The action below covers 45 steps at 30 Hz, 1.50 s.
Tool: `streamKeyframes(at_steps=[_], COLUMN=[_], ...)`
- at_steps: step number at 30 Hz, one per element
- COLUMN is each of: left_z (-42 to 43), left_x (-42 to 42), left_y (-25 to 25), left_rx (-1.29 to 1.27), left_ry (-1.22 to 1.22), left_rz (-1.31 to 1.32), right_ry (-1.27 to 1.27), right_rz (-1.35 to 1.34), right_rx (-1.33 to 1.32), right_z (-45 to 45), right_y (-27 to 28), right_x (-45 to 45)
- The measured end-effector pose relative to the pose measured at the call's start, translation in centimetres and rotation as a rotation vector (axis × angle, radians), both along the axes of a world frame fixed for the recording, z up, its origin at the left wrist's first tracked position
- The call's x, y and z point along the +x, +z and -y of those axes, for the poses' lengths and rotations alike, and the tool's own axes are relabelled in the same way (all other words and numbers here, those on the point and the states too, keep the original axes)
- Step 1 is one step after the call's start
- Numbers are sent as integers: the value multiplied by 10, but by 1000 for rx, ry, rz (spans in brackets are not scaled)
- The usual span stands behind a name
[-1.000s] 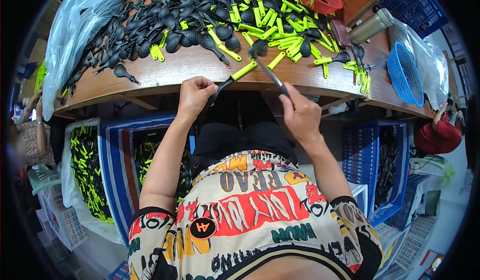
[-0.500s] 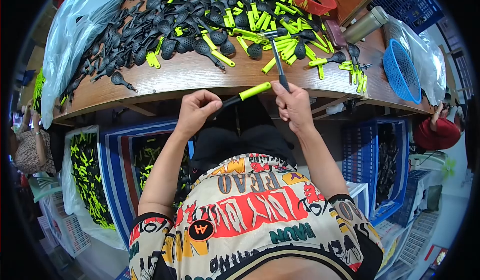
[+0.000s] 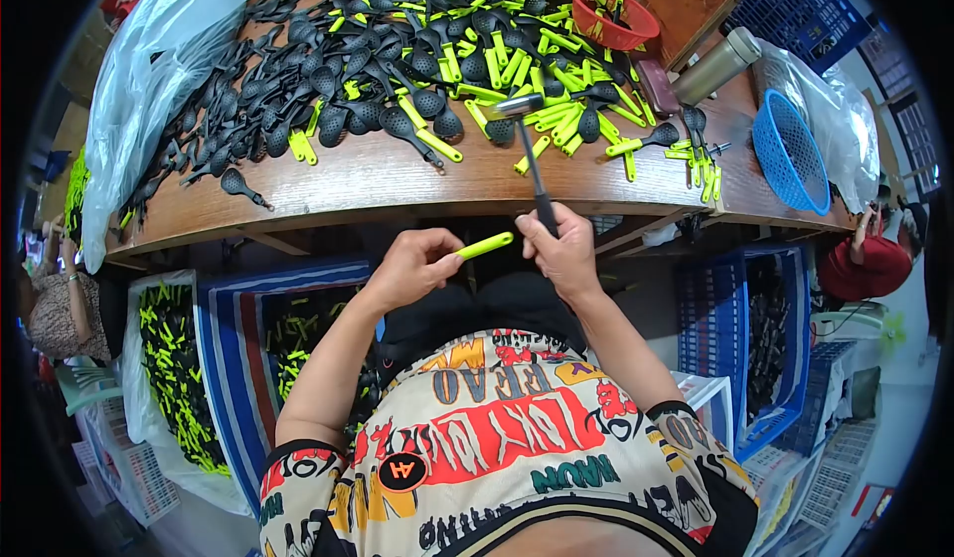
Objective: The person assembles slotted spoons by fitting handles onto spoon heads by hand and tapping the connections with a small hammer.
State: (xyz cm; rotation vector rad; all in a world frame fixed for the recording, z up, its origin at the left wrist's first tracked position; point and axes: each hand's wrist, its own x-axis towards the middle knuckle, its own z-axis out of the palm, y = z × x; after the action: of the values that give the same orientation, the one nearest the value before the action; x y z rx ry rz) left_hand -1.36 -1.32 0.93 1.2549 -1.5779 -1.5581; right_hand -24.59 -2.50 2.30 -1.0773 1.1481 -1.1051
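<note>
My left hand (image 3: 417, 267) is closed round a utensil with a green handle (image 3: 486, 246), whose green end points right, toward my other hand; its dark part is hidden by my fingers and the dark trousers. My right hand (image 3: 562, 251) grips a hammer (image 3: 534, 164) by its black lower end, the metal head up over the table's front part. Black slotted spoons (image 3: 323, 82) and green handles (image 3: 512, 67) lie heaped on the wooden table (image 3: 348, 181) beyond both hands. One black spoon (image 3: 401, 125) with a green handle beside it lies near the heap's front.
On the table's right are a red basket (image 3: 615, 20), a metal flask (image 3: 717, 65) and a blue basket (image 3: 791, 153). Crates (image 3: 714, 323) with black parts stand below right, bins (image 3: 238, 358) with green and black parts below left. People sit at both far sides.
Both hands have come down and nearer my body, the green-handled utensil and hammer with them. The hammer's head has swung from beside the green handle to above the table edge.
</note>
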Motion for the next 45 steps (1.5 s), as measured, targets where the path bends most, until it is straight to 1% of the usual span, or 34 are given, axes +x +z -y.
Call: streamKeyframes(at_steps=[2, 4, 5, 6, 7, 8, 9, 10, 11, 12, 13, 14, 15, 16, 17, 18, 19, 20, 21, 23, 25, 26, 29, 32, 35, 37, 38, 40, 41, 43, 44, 45], left_z=[-7, -19, -25, -33, -40, -47, -54, -52, -49, -39, -21, -3, 15, 36, 60, 86, 111, 139, 162, 210, 246, 254, 281, 301, 304, 302, 298, 278, 263, 211, 187, 157], left_x=[24, 61, 84, 108, 145, 156, 159, 149, 159, 161, 146, 126, 96, 70, 49, 28, 3, -18, -40, -72, -98, -109, -131, -141, -138, -128, -118, -100, -87, -68, -58, -49], left_y=[-3, -8, -13, -23, -50, -48, -39, -14, -19, -13, 2, 17, 40, 63, 67, 71, 80, 74, 68, 58, 56, 57, 49, 37, 34, 38, 38, 49, 55, 67, 62, 67], left_rx=[-2, 113, 140, 198, 132, 45, 199, 291, 200, 109, 64, -44, -168, -225, -451, -702, -793, -788, -936, -1117, -1132, -1065, -1101, -1033, -1176, -1261, -1372, -1336, -1415, -1098, -1041, -653], left_ry=[40, 117, 105, 126, -27, -196, -312, -324, -256, -147, -120, -89, -34, -35, -38, -47, -64, -45, 18, -60, -119, -148, -142, -235, -178, -173, -113, 17, 124, 181, 221, 144], left_rz=[59, 80, 192, 343, 624, 1167, 1433, 1495, 1380, 1025, 793, 468, 417, 475, 559, 540, 538, 601, 532, 767, 954, 1036, 1146, 1268, 1281, 1210, 1141, 1081, 993, 747, 611, 515], right_ry=[-74, -149, -189, -226, -244, -256, -268, -273, -277, -283, -288, -286, -281, -276, -285, -293, -302, -312, -328, -349, -371, -370, -331, -305, -298, -290, -294, -297, -290, -278, -266, -257], right_rz=[61, 89, 62, 29, 21, 5, -11, -15, -13, 8, 28, 28, 79, 130, 182, 218, 252, 279, 297, 320, 312, 312, 269, 230, 242, 261, 243, 229, 243, 262, 264, 268], right_rx=[64, 55, 27, 21, -7, -19, -31, -40, -41, -53, -64, -65, -77, -88, -96, -106, -117, -151, -165, -205, -199, -190, -181, -168, -153, -156, -161, -164, -161, -165, -163, -158], right_z=[4, 8, 9, 10, 12, 14, 16, 20, 23, 27, 30, 34, 39, 44, 50, 57, 64, 72, 80, 90, 96, 97, 95, 94, 94, 94, 93, 91, 91, 92, 93, 92], right_y=[0, -1, -2, -1, -4, -4, -3, -4, -2, 1, 3, 3, 3, 4, 5, 2, -4, -9, -12, -17, -17, -18, -17, -18, -15, -17, -18, -17, -16, -16, -17, -18], right_x=[-15, -34, -43, -52, -62, -68, -73, -77, -76, -74, -71, -67, -63, -57, -50, -45, -42, -39, -37, -34, -33, -33, -33, -35, -36, -37, -38, -38, -38, -38, -38, -37])
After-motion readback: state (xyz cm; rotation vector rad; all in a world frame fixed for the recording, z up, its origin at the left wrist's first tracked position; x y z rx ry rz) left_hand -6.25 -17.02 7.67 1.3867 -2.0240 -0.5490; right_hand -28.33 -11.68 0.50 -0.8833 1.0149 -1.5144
